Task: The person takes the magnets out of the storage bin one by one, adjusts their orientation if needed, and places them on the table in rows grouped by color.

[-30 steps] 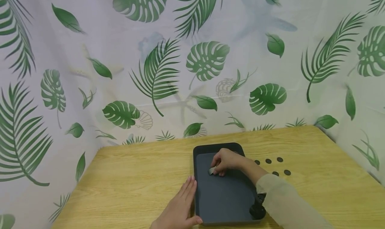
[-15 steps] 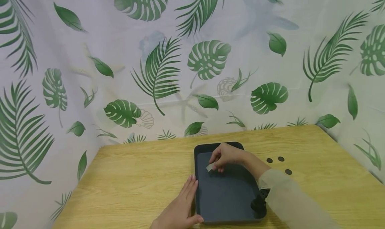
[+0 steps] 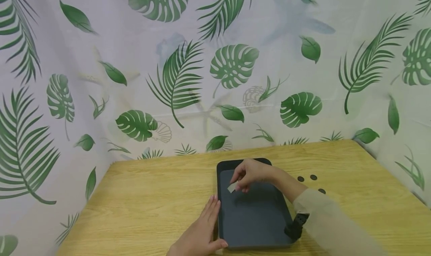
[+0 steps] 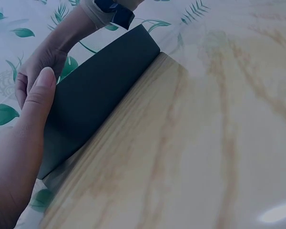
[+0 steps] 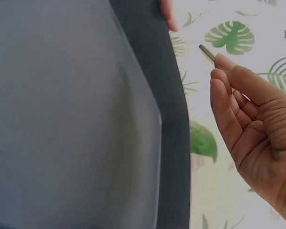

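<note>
A dark rectangular baking tray (image 3: 256,222) lies lengthwise on the wooden table. Over its upper left part, my right hand (image 3: 251,173) pinches a small, flat, light grey piece (image 3: 231,188) between thumb and fingertips. Seen from the right wrist, this grey piece (image 5: 207,52) shows edge-on as a thin strip, raised above the tray floor. My left hand (image 3: 201,224) lies with straight fingers along the tray's left side, the thumb near the front corner. In the left wrist view that thumb (image 4: 44,90) overlaps the dark outer wall of the tray (image 4: 100,90).
To the right of the tray, several black discs (image 3: 313,177) lie on the table (image 3: 151,207), partly behind the right forearm. A black wrist camera (image 3: 296,226) hangs over the tray's right edge. A leaf-patterned cloth (image 3: 202,80) rises behind the table.
My right hand has risen a little from the tray floor and shifted slightly left with the grey piece. Its forearm now covers some of the discs. The left hand stays in place.
</note>
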The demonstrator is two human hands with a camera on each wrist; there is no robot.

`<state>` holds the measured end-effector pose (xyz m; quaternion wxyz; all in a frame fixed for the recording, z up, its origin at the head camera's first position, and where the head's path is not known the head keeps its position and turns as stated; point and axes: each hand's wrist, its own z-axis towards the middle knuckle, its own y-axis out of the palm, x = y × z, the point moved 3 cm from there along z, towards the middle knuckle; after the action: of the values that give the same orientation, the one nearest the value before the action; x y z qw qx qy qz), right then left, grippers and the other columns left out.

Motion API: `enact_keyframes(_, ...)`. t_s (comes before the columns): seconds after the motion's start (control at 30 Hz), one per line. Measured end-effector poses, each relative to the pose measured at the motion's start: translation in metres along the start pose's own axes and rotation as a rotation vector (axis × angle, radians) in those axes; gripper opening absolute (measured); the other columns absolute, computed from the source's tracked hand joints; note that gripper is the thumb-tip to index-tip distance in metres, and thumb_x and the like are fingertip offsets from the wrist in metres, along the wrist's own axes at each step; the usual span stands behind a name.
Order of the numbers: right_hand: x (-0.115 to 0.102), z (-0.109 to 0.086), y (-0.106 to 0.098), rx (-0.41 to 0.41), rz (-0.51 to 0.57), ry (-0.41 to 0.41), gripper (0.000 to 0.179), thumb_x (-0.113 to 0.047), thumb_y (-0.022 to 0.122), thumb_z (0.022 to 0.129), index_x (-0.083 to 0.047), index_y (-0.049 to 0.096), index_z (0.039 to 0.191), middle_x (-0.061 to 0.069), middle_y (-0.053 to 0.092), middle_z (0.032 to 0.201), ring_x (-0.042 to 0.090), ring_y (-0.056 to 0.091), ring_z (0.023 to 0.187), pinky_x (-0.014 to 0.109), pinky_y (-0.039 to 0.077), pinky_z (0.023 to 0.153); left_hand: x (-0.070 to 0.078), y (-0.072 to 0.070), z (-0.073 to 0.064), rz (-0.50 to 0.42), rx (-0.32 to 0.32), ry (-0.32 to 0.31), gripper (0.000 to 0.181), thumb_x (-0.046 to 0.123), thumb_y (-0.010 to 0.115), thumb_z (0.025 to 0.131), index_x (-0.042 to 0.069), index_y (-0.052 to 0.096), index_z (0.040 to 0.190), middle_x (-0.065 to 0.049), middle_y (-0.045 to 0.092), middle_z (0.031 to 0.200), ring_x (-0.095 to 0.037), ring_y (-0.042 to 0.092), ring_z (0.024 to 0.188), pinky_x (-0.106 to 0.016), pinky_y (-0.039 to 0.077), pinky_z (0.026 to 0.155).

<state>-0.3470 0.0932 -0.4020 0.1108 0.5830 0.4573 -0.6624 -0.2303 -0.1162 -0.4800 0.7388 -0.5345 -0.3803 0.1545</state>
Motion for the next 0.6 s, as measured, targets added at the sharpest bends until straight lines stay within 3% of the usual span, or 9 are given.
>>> enact_keyframes(0.37,-0.022,-0.017,0.007,-0.027,-0.093,-0.078,0.014,-0.002,0.069,0.084,0.002,0.072,0.097,0.01,0.072,0.077,0.016,0.068,0.062,0.036,0.058,0.061,0.0,-0.001,0.0,0.025,0.017,0.013,0.091,0.059,0.044,0.093,-0.004,0.012,0.15,-0.018,0.001,0.158,-0.029,0.0,0.146,-0.045,0.031,0.111)
enact_keyframes(0.6,-0.025,-0.032,0.01,0.02,-0.084,-0.138,0.017,-0.009,0.073,0.082,0.0,0.073,0.097,0.008,0.071,0.074,0.013,0.067,0.06,0.032,0.058,0.059,0.004,-0.002,0.0,0.019,0.012,0.012,0.089,0.057,0.046,0.093,-0.005,0.013,0.149,-0.019,0.002,0.158,-0.032,0.002,0.145,-0.046,0.032,0.11)
